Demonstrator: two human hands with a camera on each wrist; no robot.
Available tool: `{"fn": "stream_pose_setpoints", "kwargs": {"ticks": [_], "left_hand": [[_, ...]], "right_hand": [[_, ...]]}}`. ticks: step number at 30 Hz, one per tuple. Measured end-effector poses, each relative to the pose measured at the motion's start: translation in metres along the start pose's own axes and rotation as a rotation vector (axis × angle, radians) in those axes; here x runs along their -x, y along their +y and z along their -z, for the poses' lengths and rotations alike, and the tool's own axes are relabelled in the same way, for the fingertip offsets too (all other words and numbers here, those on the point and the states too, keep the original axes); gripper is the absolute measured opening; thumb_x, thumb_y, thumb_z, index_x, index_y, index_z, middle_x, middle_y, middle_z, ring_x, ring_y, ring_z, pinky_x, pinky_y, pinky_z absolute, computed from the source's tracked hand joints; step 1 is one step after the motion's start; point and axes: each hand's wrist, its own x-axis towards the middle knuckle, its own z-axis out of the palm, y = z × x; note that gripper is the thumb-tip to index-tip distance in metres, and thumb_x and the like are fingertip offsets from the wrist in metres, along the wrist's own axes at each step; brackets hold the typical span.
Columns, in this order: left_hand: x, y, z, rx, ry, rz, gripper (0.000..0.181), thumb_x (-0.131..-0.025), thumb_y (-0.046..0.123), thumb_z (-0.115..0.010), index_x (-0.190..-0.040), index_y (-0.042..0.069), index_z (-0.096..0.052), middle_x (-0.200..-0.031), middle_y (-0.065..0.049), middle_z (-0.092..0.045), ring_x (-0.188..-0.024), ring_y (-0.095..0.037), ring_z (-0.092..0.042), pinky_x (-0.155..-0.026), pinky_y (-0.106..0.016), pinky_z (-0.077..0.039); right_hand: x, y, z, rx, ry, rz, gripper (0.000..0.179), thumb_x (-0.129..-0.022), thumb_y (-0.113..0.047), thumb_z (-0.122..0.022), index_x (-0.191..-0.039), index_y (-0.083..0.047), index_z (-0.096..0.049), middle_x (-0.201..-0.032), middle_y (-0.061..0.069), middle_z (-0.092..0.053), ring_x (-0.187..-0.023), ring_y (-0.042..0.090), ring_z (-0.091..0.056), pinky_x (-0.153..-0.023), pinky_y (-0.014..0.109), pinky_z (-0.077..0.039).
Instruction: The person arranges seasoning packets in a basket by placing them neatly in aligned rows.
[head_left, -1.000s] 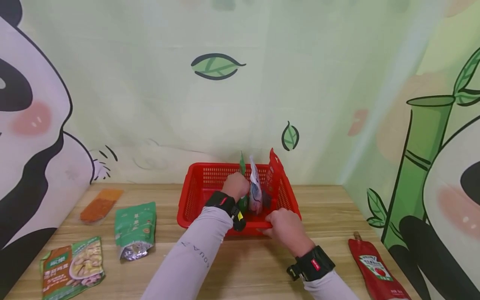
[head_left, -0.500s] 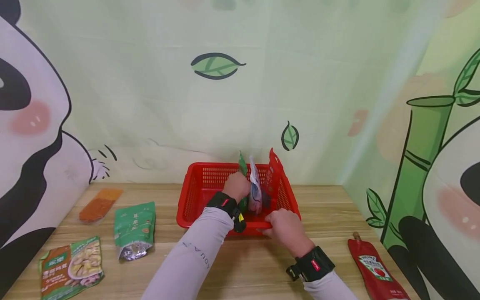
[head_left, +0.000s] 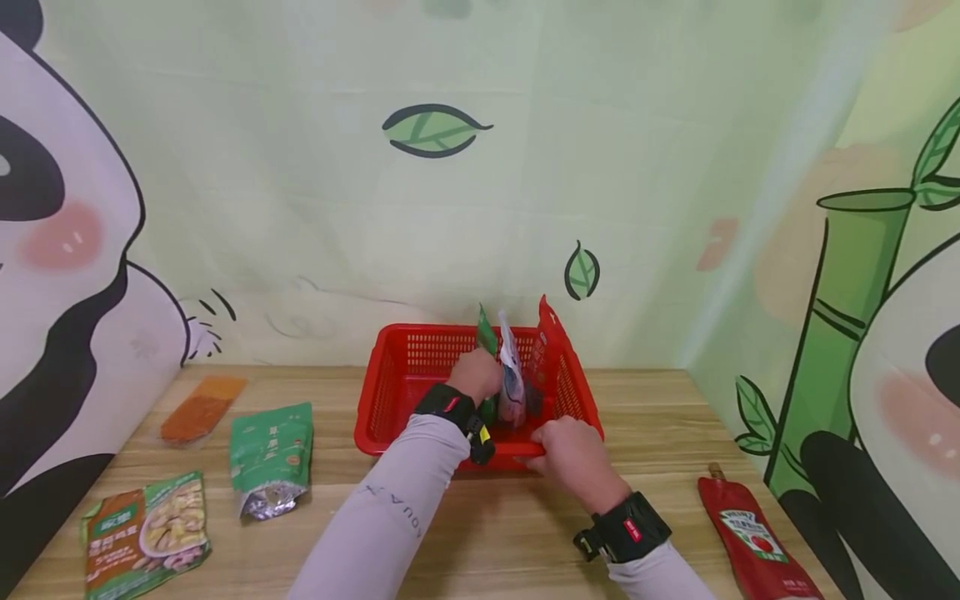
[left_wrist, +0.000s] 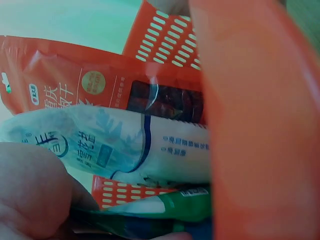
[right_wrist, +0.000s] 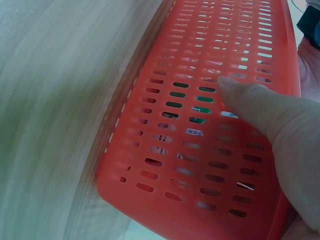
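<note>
A red plastic basket [head_left: 427, 354] with slotted walls stands toward the back of the table. Inside it, my left hand [head_left: 476, 375] grips a green packet [head_left: 486, 332], whose lower part is hidden behind the hand. Right beside that packet, a white-and-blue bag [head_left: 512, 379] stands upright. Against the basket's right side is a red pouch [head_left: 551, 342]; a dark window with dried red pieces [left_wrist: 165, 102] shows in the left wrist view. My right hand [head_left: 573, 458] holds the front rim near the right corner, its thumb [right_wrist: 250, 100] lying on the outer wall.
On the table's left lie an orange-brown flat packet [head_left: 202, 408], a green pouch with a silver base [head_left: 270, 450] and a brown-and-green food packet [head_left: 146, 537]. A red ketchup pouch [head_left: 757, 533] with a spout lies at right. A printed panda backdrop [head_left: 480, 208] rises behind the table.
My left hand has shifted slightly to the right, and the green packet's top now leans a little more to the left. The right hand keeps its place on the rim.
</note>
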Motion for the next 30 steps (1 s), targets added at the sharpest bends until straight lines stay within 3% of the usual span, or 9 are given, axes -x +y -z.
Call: {"fn": "stream_pose_setpoints", "kwargs": {"ticks": [3, 9, 15, 24, 30], "left_hand": [[0.002, 0.004, -0.001, -0.036, -0.036, 0.013, 0.023, -0.086, 0.01, -0.081, -0.105, 0.003, -0.071, -0.099, -0.012, -0.071, -0.085, -0.029, -0.065, -0.08, -0.041, -0.056], [0.01, 0.01, -0.004, -0.158, -0.014, -0.002, 0.022, -0.089, 0.013, -0.076, -0.106, 0.0, -0.07, -0.102, -0.013, -0.069, -0.087, -0.026, -0.062, -0.089, -0.04, -0.056], [0.019, 0.011, 0.003, -0.102, -0.085, 0.003, 0.034, -0.075, 0.006, -0.089, -0.103, 0.001, -0.071, -0.103, -0.013, -0.067, -0.093, -0.03, -0.063, -0.094, -0.044, -0.055], [0.024, 0.004, 0.01, -0.025, -0.153, -0.074, 0.035, -0.078, 0.005, -0.086, -0.109, 0.0, -0.071, -0.105, -0.014, -0.07, -0.101, -0.034, -0.066, -0.088, -0.042, -0.056], [0.023, -0.001, 0.01, 0.052, -0.179, -0.087, 0.035, -0.079, 0.0, -0.084, -0.111, 0.0, -0.07, -0.113, -0.019, -0.071, -0.106, -0.037, -0.066, -0.099, -0.048, -0.054]], "right_hand": [[0.0, 0.0, 0.001, 0.004, 0.001, -0.003, 0.028, -0.077, -0.037, -0.09, -0.064, -0.023, -0.07, -0.052, -0.012, -0.054, -0.055, 0.008, -0.044, -0.053, 0.024, -0.035], [0.0, -0.002, 0.001, -0.014, -0.011, -0.015, 0.024, -0.077, -0.036, -0.091, -0.068, -0.021, -0.074, -0.054, -0.011, -0.056, -0.056, 0.008, -0.045, -0.054, 0.024, -0.038], [0.0, -0.002, 0.002, -0.031, -0.015, -0.027, 0.023, -0.077, -0.035, -0.09, -0.068, -0.02, -0.075, -0.053, -0.011, -0.055, -0.055, 0.008, -0.046, -0.055, 0.024, -0.038], [0.0, -0.002, 0.003, -0.024, -0.01, -0.023, 0.025, -0.077, -0.035, -0.09, -0.066, -0.021, -0.073, -0.054, -0.011, -0.056, -0.055, 0.009, -0.045, -0.055, 0.025, -0.038], [0.0, -0.002, 0.002, -0.053, -0.029, -0.045, 0.025, -0.078, -0.035, -0.09, -0.066, -0.02, -0.073, -0.053, -0.011, -0.055, -0.055, 0.009, -0.046, -0.057, 0.025, -0.039]]}}
